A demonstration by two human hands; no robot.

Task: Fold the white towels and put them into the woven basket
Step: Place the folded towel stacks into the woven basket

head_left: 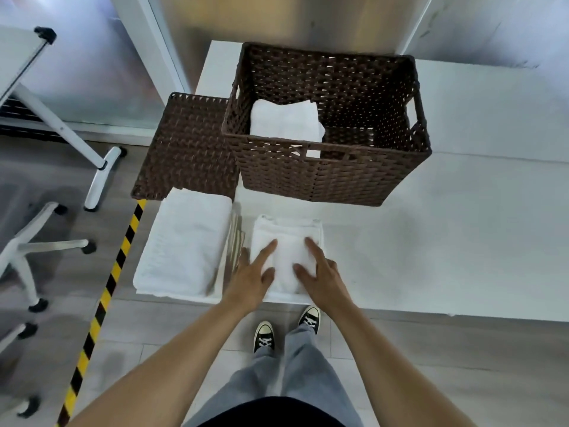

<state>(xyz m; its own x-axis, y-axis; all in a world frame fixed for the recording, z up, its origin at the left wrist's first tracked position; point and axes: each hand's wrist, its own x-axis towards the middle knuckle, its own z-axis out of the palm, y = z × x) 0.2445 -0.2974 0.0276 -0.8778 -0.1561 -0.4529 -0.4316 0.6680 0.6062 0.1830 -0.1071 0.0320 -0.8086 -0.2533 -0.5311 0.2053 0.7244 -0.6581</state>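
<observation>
Head camera, steeply downward over near table point(462, 241) edge, close.

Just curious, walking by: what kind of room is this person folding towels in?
Probably an office or lab space, not a home: a wheeled office chair base, yellow-black hazard tape on the floor, and a plain white table against frosted glass panels.

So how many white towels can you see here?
3: one towel in the basket, one towel under both hands, one larger towel to its left. Others may be hidden.
</observation>
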